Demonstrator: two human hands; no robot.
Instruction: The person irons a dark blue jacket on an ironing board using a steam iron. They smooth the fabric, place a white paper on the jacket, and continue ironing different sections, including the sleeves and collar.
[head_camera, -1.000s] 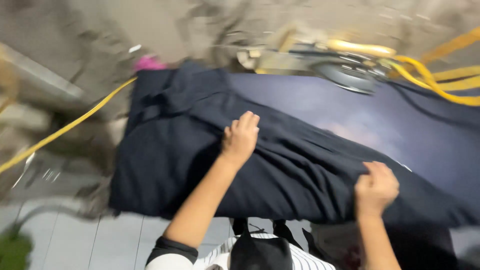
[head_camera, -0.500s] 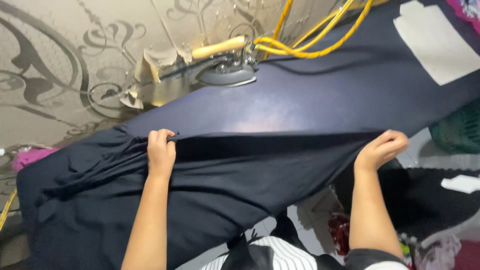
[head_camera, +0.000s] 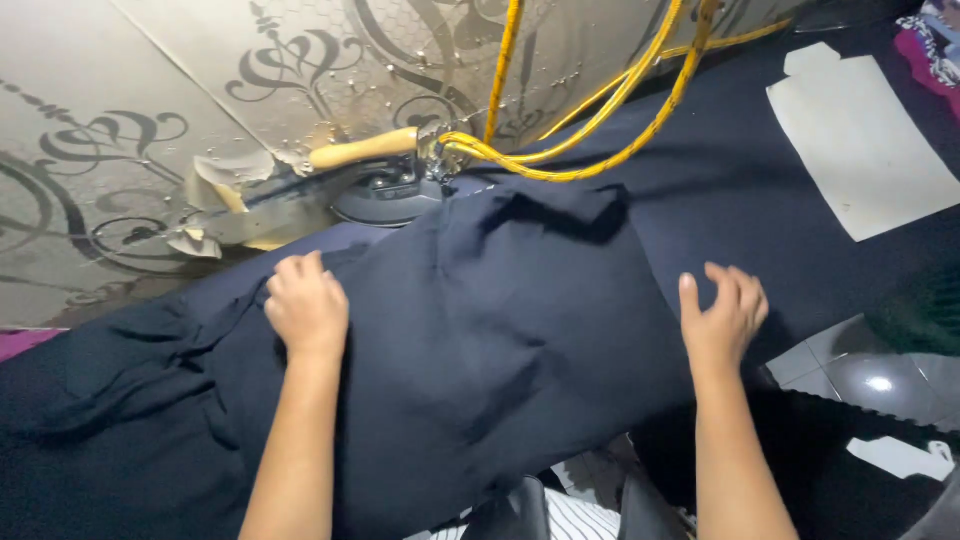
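A: What are the hands doing?

B: The left hand (head_camera: 306, 308) lies curled and the right hand (head_camera: 727, 312) spread flat, both holding nothing, on the dark cloth (head_camera: 500, 340) on the board. Press gently and smooth outward.

A: How many?

B: One cloth, one iron (head_camera: 385, 185), one white paper (head_camera: 860, 140).

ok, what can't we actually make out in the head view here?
- Iron: its soleplate, hidden behind the dark cloth.
- Yellow hoses: upper ends cut off by the top edge.
- Left hand: fingers curled under, grip unclear.
- Right hand: motion-blurred.
- Cloth's near edge: hangs out of sight.
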